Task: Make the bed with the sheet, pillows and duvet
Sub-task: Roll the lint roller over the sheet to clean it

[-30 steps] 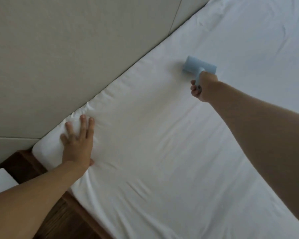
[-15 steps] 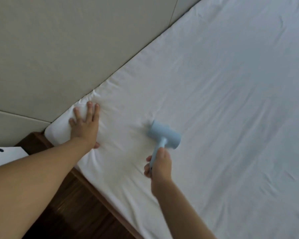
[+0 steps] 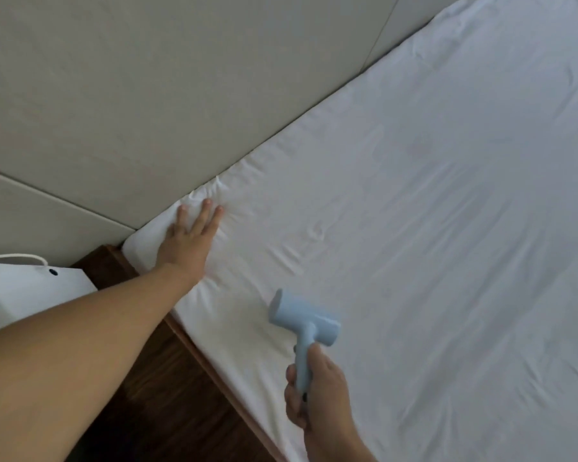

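White sheet [image 3: 431, 228] lay taut on mattress, corner butted vs padded headboard [image 3: 147, 95]; broad open fabric to the right. Left hand [image 3: 189, 241] pressed corner, fingers straight & spread. Right hand [image 3: 317, 391] gripped pale-blue handheld steamer [image 3: 302, 321] handle near wooden bed frame [image 3: 211, 361] edge; head's long axis lay across handle.

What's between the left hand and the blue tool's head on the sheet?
Only wrinkled white sheet; nothing else lies between the left hand and the blue handheld tool, seen in the head view.
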The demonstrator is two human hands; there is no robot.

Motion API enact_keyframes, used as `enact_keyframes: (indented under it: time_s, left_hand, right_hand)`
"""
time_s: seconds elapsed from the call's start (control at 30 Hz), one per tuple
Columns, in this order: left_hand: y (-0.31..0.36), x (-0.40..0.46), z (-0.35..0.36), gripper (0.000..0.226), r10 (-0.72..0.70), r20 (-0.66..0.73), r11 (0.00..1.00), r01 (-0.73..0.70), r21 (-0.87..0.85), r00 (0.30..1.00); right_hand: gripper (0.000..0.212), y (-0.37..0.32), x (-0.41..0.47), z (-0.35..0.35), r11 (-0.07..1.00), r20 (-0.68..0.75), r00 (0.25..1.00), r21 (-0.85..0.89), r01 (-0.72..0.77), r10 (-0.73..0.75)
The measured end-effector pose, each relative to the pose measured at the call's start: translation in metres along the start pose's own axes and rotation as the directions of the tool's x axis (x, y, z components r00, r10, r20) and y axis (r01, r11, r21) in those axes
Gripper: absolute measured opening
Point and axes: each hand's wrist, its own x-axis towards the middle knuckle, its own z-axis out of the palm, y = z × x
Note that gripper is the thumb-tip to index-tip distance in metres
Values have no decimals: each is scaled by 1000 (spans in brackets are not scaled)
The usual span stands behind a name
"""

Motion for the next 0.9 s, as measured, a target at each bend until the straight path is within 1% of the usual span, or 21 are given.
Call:
enact_keyframes:
  time_s: [0.1,0.2,0.27,0.3,0.37,0.4,0.47,0.53,0.63,0.77,0.9]
  left_hand:
    - [2,4,7,113,-12,-56,997,16,71,998]
    - [2,4,9,114,-14,-107,989,30,147,994]
    - [4,6,10,112,-11,-113,989,28,146,994]
    - [5,7,12,111,-13,-109,989,29,143,994]
    - [5,8,14,108,-30,-114,990,45,134,993]
    - [6,9,15,106,-33,-120,989,50,142,992]
    - [5,10,18,105,-20,-126,984,41,172,992]
    - [5,11,20,106,-11,-129,984,34,177,992]
    - [5,11,18,106,-14,-129,982,38,187,991]
    - [5,10,17,109,-17,-127,985,38,166,992]
    - [2,4,10,124,-20,-103,994,31,105,994]
  right_hand:
    - [26,-75,27,18,983,24,983,-36,182,-181]
    - [32,-161,83,54,941,4,942,-35,337,-337]
    - [36,-213,124,74,897,-43,902,-137,420,-429]
    - [37,-236,141,82,876,-63,887,-200,438,-458]
    - [38,-276,168,93,869,-97,886,-267,416,-453]
    - [37,-292,178,97,885,-112,898,-254,389,-426]
    - [36,-315,190,99,930,-127,927,-151,335,-354]
    - [36,-319,196,100,956,-110,950,-56,289,-293]
    - [37,-301,198,105,965,-110,959,-40,259,-262]
    - [40,-256,176,127,965,-98,965,73,252,-244]
    - [41,-193,144,144,981,-54,988,127,149,-143]
